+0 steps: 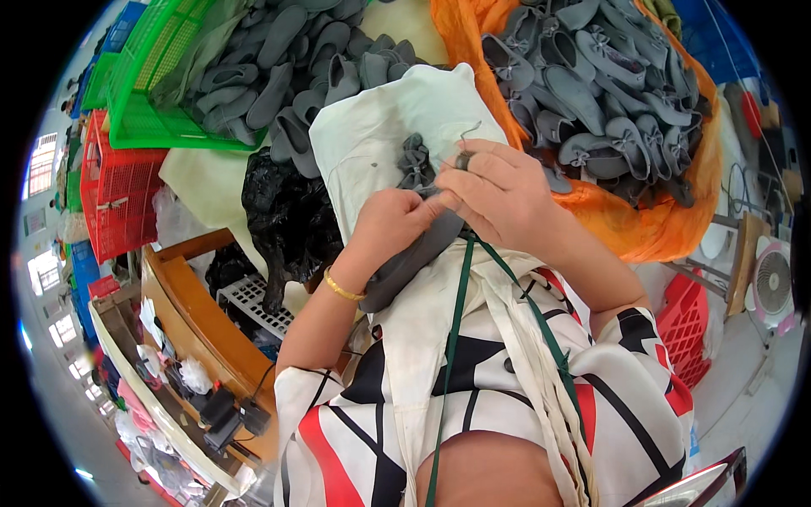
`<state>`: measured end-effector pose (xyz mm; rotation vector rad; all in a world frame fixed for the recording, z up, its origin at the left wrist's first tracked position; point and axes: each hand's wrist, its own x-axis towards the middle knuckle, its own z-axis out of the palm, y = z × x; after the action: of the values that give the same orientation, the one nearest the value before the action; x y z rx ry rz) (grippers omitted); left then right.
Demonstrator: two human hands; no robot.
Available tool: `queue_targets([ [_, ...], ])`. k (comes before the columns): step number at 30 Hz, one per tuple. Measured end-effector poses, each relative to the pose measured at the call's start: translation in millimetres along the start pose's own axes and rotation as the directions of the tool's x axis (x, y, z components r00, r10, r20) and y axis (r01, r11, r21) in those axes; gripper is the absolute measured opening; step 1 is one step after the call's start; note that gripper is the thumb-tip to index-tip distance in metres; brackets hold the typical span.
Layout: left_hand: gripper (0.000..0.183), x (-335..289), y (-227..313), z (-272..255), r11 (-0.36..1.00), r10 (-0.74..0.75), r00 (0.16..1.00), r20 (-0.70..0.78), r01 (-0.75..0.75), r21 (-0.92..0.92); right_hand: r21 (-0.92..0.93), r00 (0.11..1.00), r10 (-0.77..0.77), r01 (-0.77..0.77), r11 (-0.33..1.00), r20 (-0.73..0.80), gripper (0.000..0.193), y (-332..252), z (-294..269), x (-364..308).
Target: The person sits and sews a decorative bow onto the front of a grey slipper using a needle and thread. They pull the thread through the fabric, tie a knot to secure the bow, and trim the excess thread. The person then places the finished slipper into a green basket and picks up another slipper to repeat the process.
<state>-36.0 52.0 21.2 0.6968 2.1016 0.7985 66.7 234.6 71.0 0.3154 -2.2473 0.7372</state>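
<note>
Head view, looking down: an orange cloth at the upper right cradles a heap of grey slippers with bows, and a second heap of plain grey slippers spills from a green plastic crate at the upper left, with a red crate just below it. A white cloth lies over the person's lap, between the two heaps, and a crumpled black plastic bag sits just beside its left edge. On this white cloth rests a grey slipper, held at its middle. Both forearms rise from the lower edge and meet there. The left hand, a gold bangle at its wrist, curls palm down with fingers pressed together, pinching the slipper's upper edge near a small grey bow. The right hand arches over the slipper's toe, fingers bent and pinching something thin; whether needle or thread, it is too small to tell. The slipper's toe is hidden under that hand.
</note>
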Motion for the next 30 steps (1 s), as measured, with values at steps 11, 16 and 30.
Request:
queue_targets([
  [11, 0.009, -20, -24, 2, 0.656, -0.129, 0.974, 0.184, 0.223, -0.721, 0.095, 0.479, 0.528, -0.797, 0.597, 0.701, 0.016, 23, -120, -38],
  [16, 0.012, -19, -24, 11, 0.255, -0.200, 0.949, 0.245, 0.292, -0.922, 0.163, 0.516, 0.559, -0.812, 0.560, 0.649, 0.015, 15, -55, -39],
  [30, 0.010, -27, -33, 6, 0.806, -0.133, 0.990, -0.038, 0.086, -0.585, -0.024, 0.809, 0.255, -0.286, 0.958, 0.529, 0.004, 7, 50, -49],
])
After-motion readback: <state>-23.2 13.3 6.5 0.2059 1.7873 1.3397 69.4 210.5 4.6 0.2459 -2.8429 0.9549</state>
